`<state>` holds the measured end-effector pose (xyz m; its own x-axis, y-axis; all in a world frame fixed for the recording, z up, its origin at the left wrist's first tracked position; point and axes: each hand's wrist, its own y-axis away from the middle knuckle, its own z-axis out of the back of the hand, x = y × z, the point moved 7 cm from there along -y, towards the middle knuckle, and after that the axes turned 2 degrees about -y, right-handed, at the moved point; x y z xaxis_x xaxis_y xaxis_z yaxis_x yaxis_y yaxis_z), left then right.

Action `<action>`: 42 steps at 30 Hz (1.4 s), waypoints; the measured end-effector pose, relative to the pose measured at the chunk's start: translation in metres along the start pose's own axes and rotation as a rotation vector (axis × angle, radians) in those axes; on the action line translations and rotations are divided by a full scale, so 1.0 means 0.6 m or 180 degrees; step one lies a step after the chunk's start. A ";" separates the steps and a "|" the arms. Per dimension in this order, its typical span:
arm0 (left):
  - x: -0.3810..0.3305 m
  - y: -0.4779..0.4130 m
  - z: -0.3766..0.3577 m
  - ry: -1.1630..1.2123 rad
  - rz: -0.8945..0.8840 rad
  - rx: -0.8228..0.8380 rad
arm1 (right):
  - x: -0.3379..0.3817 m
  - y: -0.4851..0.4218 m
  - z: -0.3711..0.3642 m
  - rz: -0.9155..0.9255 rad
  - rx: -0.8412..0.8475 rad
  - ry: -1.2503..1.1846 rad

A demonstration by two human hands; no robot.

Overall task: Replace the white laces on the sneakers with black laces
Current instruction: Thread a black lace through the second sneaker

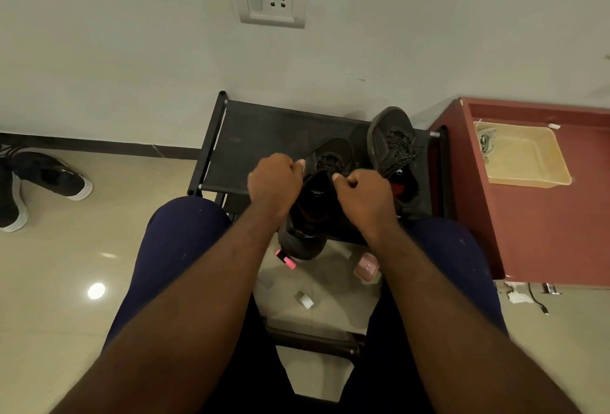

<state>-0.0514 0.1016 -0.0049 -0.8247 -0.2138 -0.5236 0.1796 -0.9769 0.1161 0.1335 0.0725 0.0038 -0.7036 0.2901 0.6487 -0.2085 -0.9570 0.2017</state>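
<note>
head view: both hands work at the top of the near sneaker (331, 152), mid frame, on a black rack (264, 136) against the wall. left hand (274, 179) and right hand (363, 192) are both fisted, thumb pressed to forefinger, apparently pinching the ends of the black lace (328, 162). it's dark on dark, so the strand inside the fingers is hard to see. second sneaker (391, 139) sits just right of it, already strung w/ dark lace, ends loose and frayed-looking.

white laces (486, 141) lie bunched in the left corner of a beige tray (528, 156) on a red cabinet (544, 232), right side of frame, so removal looks done.

step, my guess: last eyelets or tightening/tying on the near sneaker; task near the end. next move prob needs even tension on both ends, then cross and knot w/o pulling the shoe off the rack's front edge, since the heel overhangs it.

materials: sneakers matte black knit/mesh, soft upper, red tag inside the far one. rack top is thin black fabric on tube frame, will sag. tray hard plastic. floor glossy tile.
</note>
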 end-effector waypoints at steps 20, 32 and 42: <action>0.002 0.044 -0.085 0.3366 0.1306 0.1070 | 0.000 -0.015 -0.029 0.0080 -0.0092 -0.0717; 0.004 0.026 -0.045 0.2244 0.0778 -0.0004 | 0.003 0.002 -0.039 0.0172 -0.0462 -0.0364; -0.022 0.027 -0.046 0.1433 -0.0042 -0.0143 | 0.028 0.005 -0.051 0.0523 -0.0171 -0.0377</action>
<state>-0.0228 0.0883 -0.0190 -0.5133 -0.1712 -0.8410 0.2021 -0.9765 0.0755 0.1000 0.0742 -0.0073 -0.6469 0.1259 0.7521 -0.1359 -0.9895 0.0488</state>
